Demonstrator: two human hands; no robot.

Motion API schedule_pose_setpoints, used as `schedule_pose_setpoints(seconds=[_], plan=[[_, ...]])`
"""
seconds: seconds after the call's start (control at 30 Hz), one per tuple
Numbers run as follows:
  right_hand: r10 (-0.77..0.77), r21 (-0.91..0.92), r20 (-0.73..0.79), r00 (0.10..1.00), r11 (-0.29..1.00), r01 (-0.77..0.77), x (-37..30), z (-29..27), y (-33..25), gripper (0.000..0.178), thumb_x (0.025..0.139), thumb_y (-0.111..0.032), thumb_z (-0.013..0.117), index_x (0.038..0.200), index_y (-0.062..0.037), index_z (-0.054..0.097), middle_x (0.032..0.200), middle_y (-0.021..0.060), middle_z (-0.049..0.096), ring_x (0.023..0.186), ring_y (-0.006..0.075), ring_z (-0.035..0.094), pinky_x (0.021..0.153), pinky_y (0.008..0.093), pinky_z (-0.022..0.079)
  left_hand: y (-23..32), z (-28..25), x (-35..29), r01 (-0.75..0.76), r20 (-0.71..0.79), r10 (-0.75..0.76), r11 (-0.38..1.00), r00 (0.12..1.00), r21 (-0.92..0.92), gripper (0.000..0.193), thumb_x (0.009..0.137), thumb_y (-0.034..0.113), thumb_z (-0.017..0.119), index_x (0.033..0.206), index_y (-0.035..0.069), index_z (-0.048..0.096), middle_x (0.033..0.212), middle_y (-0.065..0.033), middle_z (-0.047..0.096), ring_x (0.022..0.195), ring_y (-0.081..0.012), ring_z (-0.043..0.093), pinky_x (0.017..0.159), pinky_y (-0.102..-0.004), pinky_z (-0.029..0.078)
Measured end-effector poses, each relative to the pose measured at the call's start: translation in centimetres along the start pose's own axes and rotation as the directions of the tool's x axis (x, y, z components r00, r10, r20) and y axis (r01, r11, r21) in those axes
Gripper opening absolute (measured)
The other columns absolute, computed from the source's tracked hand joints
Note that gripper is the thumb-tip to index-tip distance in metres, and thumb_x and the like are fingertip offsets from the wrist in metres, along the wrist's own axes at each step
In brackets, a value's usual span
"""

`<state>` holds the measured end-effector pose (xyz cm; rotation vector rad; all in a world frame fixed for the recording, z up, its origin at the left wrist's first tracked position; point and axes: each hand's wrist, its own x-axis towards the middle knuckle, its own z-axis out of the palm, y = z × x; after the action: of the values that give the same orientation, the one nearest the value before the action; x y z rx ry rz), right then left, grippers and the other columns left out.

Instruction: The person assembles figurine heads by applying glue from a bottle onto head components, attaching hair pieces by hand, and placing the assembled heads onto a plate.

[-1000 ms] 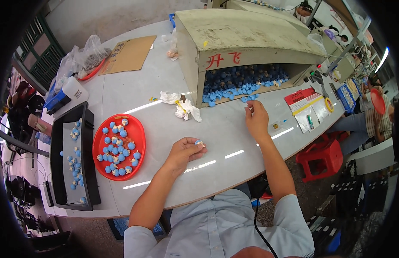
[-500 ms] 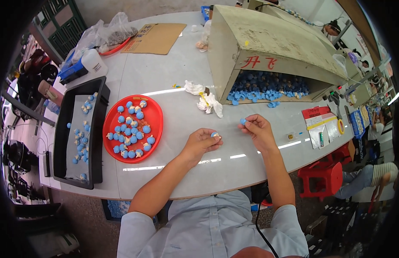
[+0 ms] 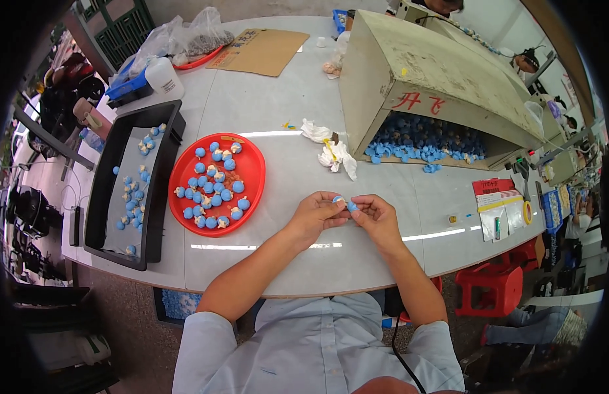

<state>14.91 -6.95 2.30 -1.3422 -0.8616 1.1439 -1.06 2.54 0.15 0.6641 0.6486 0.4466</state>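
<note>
My left hand pinches a small blue-and-cream doll-head-like piece between thumb and fingers. A small blue cap-like piece sits in the fingertips of my right hand, right up against the first piece. Both hands meet over the table in front of my chest; their fingers partly hide the pieces. To the left, a round red tray carries several similar blue-and-cream pieces. More of them lie on a pale sheet in the black bin farther left.
A beige metal box stands at the back right, its open front showing many blue pieces. Crumpled white tissue lies before it. Packets and tape are at right; flat cardboard lies at the back.
My right hand has moved left and down, bringing its blue piece against the one in my left hand. My left hand has shifted slightly. The whole view has also shifted.
</note>
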Motion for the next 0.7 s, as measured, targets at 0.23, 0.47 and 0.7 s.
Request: schedule_pose_setpoints(seconds=[0.23,0.47,0.7], plan=[[-0.096,-0.251,0.054,0.994,0.962,0.107,0.2,-0.9,0.2,0.024,0.085,0.004,0.065,0.109,0.0016,0.06,0.094,0.0058,0.064,0.084,0.0097,0.062,0.077,0.0226,0.052,0.1,0.2,0.0,0.01,0.021,-0.01,1.0,1.0,0.018,0.036,0.091,0.019,0.068,0.116,0.001,0.05,0.111,-0.0126,0.062,0.101,-0.0228,0.064,0.088,-0.0334,0.054],[-0.172,-0.255,0.007,0.985,0.952,0.168,1.2,-0.2,0.3,0.024,0.083,-0.005,0.071,0.105,-0.0015,0.062,0.092,0.0027,0.063,0.084,0.0079,0.057,0.069,0.0219,0.046,-0.1,0.5,0.1,0.008,-0.007,-0.007,0.999,1.0,0.035,0.037,0.091,0.019,0.068,0.116,0.0,0.05,0.112,-0.0134,0.062,0.102,-0.0235,0.064,0.089,-0.0334,0.053],[-0.084,-0.11,-0.001,0.996,0.99,0.084,2.1,-0.8,1.6,0.024,0.085,-0.009,0.071,0.106,-0.0013,0.062,0.091,0.0018,0.062,0.08,0.0073,0.054,0.069,0.0213,0.046,-0.1,-0.1,0.2,0.059,0.048,-0.056,0.996,0.997,-0.06,0.033,0.102,0.024,0.046,0.118,-0.004,0.053,0.114,-0.0148,0.062,0.103,-0.0234,0.064,0.09,-0.0333,0.054]])
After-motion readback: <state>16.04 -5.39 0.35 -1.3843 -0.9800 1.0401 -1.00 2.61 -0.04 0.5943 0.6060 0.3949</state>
